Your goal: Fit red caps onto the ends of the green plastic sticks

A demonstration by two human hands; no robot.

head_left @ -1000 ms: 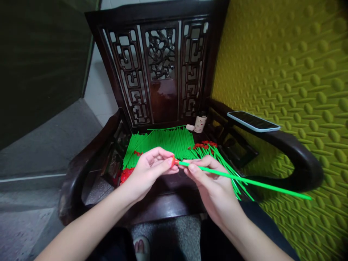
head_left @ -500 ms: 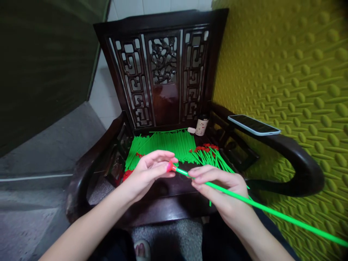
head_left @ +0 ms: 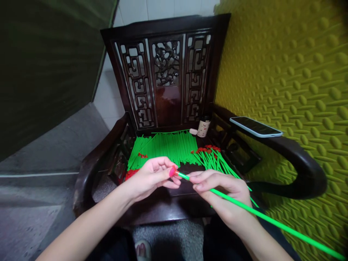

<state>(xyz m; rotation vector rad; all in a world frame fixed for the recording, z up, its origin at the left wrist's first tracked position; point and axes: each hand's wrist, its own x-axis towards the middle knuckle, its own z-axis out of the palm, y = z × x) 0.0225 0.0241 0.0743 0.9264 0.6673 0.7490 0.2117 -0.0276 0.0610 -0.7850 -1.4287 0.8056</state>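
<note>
My right hand (head_left: 221,192) pinches a long green stick (head_left: 272,221) that runs down to the lower right. At the stick's upper tip sits a small red cap (head_left: 172,172), held between the fingers of my left hand (head_left: 152,177). Both hands meet above the front edge of a dark carved wooden chair (head_left: 168,206). On its seat lies a pile of bare green sticks (head_left: 165,145). A smaller bunch of sticks with red caps (head_left: 214,156) lies to the right of it. Loose red caps (head_left: 129,174) lie by my left wrist.
A phone (head_left: 255,127) rests on the chair's right armrest (head_left: 299,159). A small bottle (head_left: 203,127) and its white lid (head_left: 193,131) stand at the seat's back right. A yellow-green padded wall (head_left: 293,72) is on the right. Grey floor (head_left: 40,163) lies to the left.
My hands and the stick have shifted slightly right and down in view as the camera moved. The stick's far end has swung lower. The red cap stays at the stick's tip.
</note>
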